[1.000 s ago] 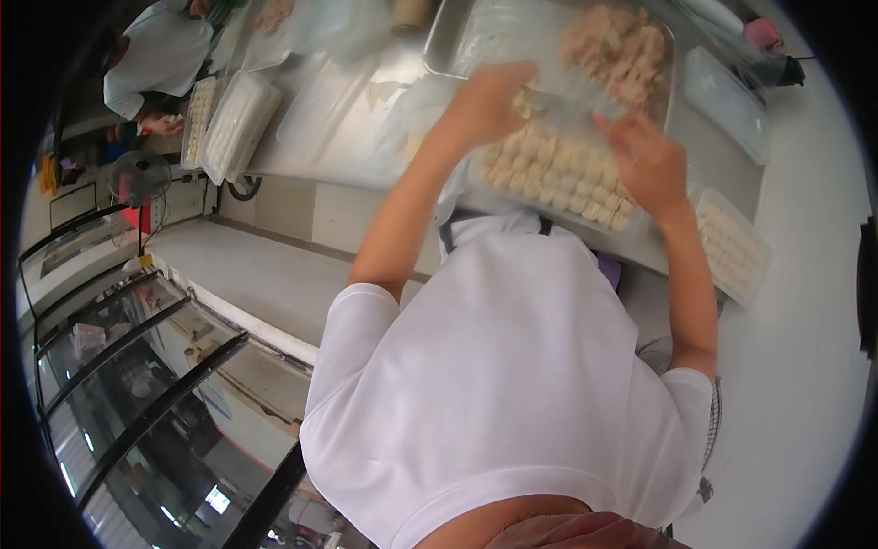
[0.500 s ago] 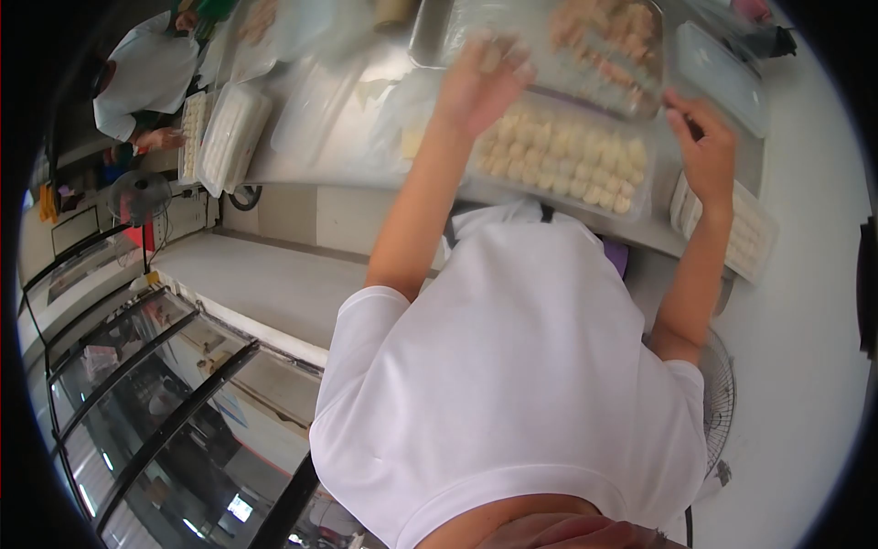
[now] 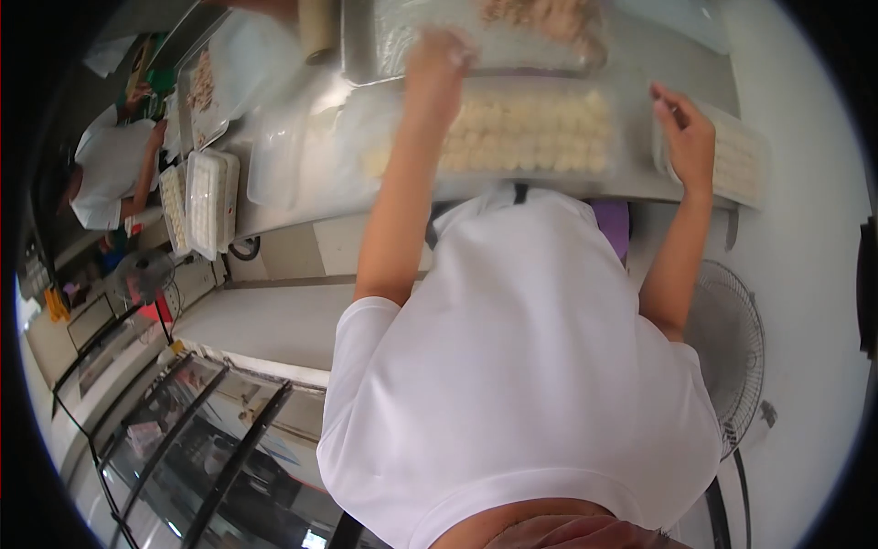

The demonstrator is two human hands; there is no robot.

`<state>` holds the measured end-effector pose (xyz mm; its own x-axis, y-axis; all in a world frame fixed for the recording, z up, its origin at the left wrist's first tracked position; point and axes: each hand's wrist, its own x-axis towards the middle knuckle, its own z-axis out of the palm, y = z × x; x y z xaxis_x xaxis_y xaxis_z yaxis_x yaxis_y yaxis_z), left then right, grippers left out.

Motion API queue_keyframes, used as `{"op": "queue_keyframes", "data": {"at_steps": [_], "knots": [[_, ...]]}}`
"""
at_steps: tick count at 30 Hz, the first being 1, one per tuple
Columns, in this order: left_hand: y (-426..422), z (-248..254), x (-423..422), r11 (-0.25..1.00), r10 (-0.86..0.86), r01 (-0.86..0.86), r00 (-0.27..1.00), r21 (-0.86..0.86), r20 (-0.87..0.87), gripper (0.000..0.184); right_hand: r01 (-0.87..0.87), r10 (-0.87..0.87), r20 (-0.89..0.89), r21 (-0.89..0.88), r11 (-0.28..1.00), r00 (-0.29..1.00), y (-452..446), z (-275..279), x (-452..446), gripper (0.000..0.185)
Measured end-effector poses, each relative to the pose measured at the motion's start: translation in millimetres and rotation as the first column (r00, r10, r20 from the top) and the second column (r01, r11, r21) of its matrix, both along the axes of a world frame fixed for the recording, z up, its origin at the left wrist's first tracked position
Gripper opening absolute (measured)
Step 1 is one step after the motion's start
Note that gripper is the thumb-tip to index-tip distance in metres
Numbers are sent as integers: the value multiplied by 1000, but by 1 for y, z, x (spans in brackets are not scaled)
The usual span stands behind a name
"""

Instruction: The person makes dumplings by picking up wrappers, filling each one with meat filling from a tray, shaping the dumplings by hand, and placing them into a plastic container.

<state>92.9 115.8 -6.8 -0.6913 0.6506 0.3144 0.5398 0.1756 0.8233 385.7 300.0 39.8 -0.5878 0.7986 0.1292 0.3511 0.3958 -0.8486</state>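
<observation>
My left hand [image 3: 439,62] is smeared by motion above the near edge of a metal tray [image 3: 352,69]; whether it holds anything cannot be seen. Pale orange-pink food pieces [image 3: 549,20], perhaps meat, lie at the tray's right end. Just below it, a clear plastic tray of round, pale dough-like balls [image 3: 530,128] sits in front of my body, partly covered by my left forearm. Out to the right, my right hand [image 3: 688,137] hovers with bent fingers apart from the thumb and nothing visible between them. Beneath that wrist is a second clear tray with whitish pieces [image 3: 736,160].
A translucent lid [image 3: 681,20] lies at the upper right. On the left stand a beige roll [image 3: 317,29], a clear container [image 3: 274,165] and stacked white trays [image 3: 212,201]. A co-worker in a white shirt [image 3: 110,174] works beyond them. A fan [image 3: 727,348] stands at right.
My view has turned, so the metal tray and ball tray now appear further left. My left hand has shifted left in view. My right hand is no longer by the metal tray's corner.
</observation>
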Motion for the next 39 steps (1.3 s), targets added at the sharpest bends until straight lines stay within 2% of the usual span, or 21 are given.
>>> {"op": "queue_keyframes", "data": {"at_steps": [1,2,4,5,7,8,10,14,16,17,19,22,25,28,31,33,35,36,37,38,39], "knots": [[4,-9,10,991,-134,118,934,69,331,31,11,-11,-5,-11,1000,1000,1,-1,6,27],[10,-17,19,965,-261,201,746,167,613,34,20,-20,-11,-22,1000,1000,2,-2,10,27],[20,-4,50,932,-206,356,676,-68,708,30,55,-54,9,-41,998,998,5,-7,20,26],[26,-10,61,929,-211,364,673,-69,709,30,78,-77,27,-62,995,997,5,-10,23,26],[33,-22,82,901,-269,400,819,-168,507,26,87,-88,-12,-71,994,996,2,-12,27,26],[36,-26,88,899,-274,405,817,-168,507,26,87,-91,-54,-79,993,994,1,-12,28,27],[39,-25,95,889,-316,382,911,-254,265,32,97,-103,-62,-89,991,993,0,-15,31,27],[45,-20,102,825,-441,478,878,-301,188,38,108,-114,-54,-109,988,992,2,-20,38,28],[51,-30,109,883,-434,418,900,-214,-35,41,116,-119,-26,-96,989,993,3,-20,40,27],[53,-34,112,882,-436,420,899,-213,-34,41,120,-120,0,-81,989,993,4,-20,41,27],[57,-21,116,840,-426,359,901,-407,-84,40,124,-124,-3,-84,989,992,3,-19,42,27],[67,-33,110,798,-512,394,843,-457,-167,37,134,-135,-2,-87,987,991,4,-19,44,27],[68,-36,106,811,-514,453,854,-371,-81,36,141,-141,15,-69,988,990,3,-20,44,27],[68,-42,96,769,-556,519,831,-373,13,34,144,-142,42,-54,988,989,4,-23,44,27],[69,-45,95,786,-564,515,824,-343,-56,35,140,-139,28,-76,987,990,4,-26,35,26],[60,-37,94,836,-505,450,855,-313,-118,34,130,-132,-6,-101,986,991,6,-28,28,25],[37,-19,84,879,-434,371,884,-298,-177,33,169,-169,19,-8,986,985,8,-37,24,27],[18,-9,71,924,-354,295,899,-242,-257,31,140,-140,11,-27,990,990,10,-42,25,27],[-1,-1,56,959,-267,217,904,-181,-332,30,148,-144,83,-49,988,986,13,-46,25,27],[-25,-3,37,975,-189,133,919,-180,-345,26,155,-144,153,-65,986,978,15,-51,23,27],[-54,-10,17,983,-110,49,928,-176,-357,23,124,-112,145,-78,989,983,13,-52,17,27]]}}
